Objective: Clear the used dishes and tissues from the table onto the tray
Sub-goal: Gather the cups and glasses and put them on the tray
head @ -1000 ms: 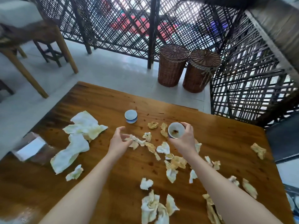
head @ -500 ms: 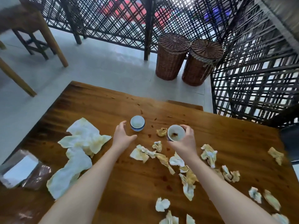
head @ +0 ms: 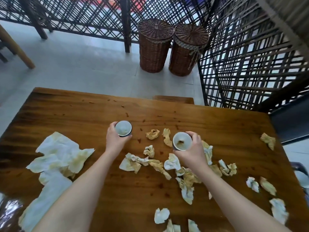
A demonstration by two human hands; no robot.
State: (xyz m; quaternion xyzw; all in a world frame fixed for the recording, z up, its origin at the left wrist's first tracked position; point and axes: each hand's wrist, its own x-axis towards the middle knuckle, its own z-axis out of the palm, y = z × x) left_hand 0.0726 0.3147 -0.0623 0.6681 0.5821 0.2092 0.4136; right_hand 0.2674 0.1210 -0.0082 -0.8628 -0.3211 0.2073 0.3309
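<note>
My left hand [head: 115, 141] grips a small blue cup with a white inside [head: 123, 128], held near the middle of the wooden table [head: 70, 118]. My right hand [head: 192, 153] holds a second small cup [head: 181, 141] with brown dregs in it, tilted toward me above the table. Several crumpled, stained tissues [head: 152, 134] lie scattered between and around my hands. Larger flat stained tissues [head: 61, 154] are spread at the left. No tray is clearly visible.
Two lidded wicker baskets [head: 155, 46] stand on the floor beyond the table, in front of a dark lattice screen [head: 250, 64]. A wooden stool top [head: 173, 99] shows at the far edge. Crinkled clear plastic [head: 8, 210] lies at the left corner. Something pale [head: 302, 180] sits at the right edge.
My left hand reached forward and closed on the blue cup, which stood free before. The right hand kept its cup and drew slightly nearer. The view tilted down.
</note>
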